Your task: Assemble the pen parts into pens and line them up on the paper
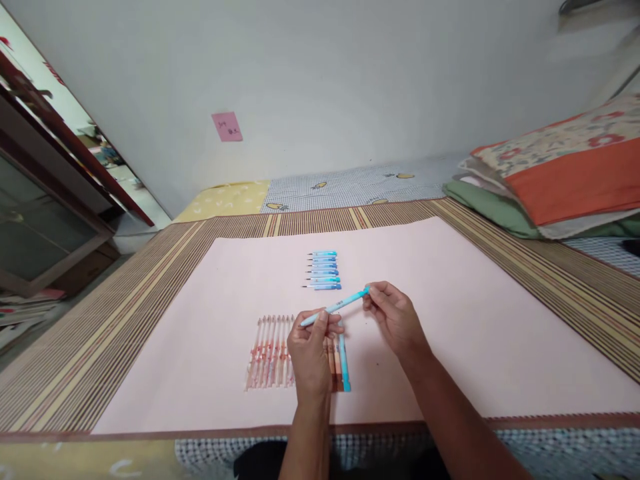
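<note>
A light blue pen [336, 307] is held level above the pink sheet [450, 320]. My left hand [311, 347] pinches its left end and my right hand [393, 317] pinches its right end, both closed on it. Under my left hand lies a row of several pink pens [270, 352], with one blue pen [344, 363] at the row's right side. Farther back, a neat stack of several blue pens [324, 271] lies on the sheet, apart from both hands.
The pink sheet lies on a striped woven mat [100, 333] on a bed. Folded quilts and a pillow [565, 180] are piled at the right. A dark wooden cabinet [45, 213] stands at the left. A pink note [227, 127] sticks to the wall.
</note>
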